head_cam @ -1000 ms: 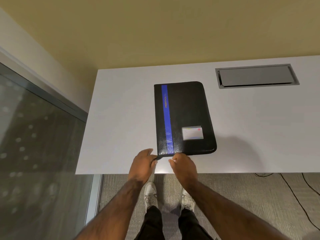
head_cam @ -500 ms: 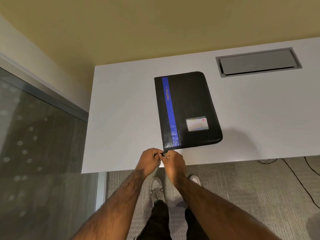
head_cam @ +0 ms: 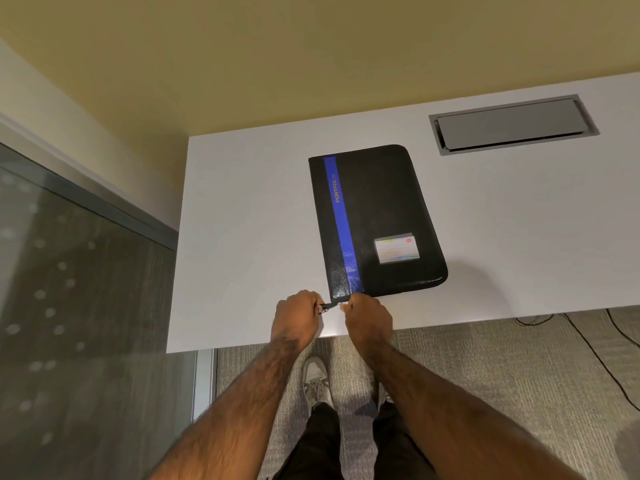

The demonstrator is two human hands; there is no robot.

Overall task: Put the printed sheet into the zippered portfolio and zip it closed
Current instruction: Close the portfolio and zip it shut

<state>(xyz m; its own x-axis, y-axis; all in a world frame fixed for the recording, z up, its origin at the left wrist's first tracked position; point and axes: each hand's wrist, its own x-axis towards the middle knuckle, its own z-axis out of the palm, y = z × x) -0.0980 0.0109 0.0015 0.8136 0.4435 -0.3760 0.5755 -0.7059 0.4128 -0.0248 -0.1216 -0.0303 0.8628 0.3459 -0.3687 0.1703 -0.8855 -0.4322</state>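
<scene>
the closed portfolio (head_cam: pixel 375 220) lies lengthwise away from both hands, left hand (head_cam: pixel 298 318) fingers pinching the zipper pull (head_cam: pixel 327 307) at its near left corner, right hand (head_cam: pixel 367 322) fingers curled shut beside it.

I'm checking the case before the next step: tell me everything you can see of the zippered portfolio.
The portfolio is black, leather-like and slightly glossy, with rounded right corners, a blue stripe lettered PORTFOLIO down its left side and a pale card in a clear pocket near its lower right. It lies flat and shut on the white table, near the front edge. At its near left corner the left hand pinches a dark tab and the right hand holds something small and metallic, likely the zipper pull.
</scene>
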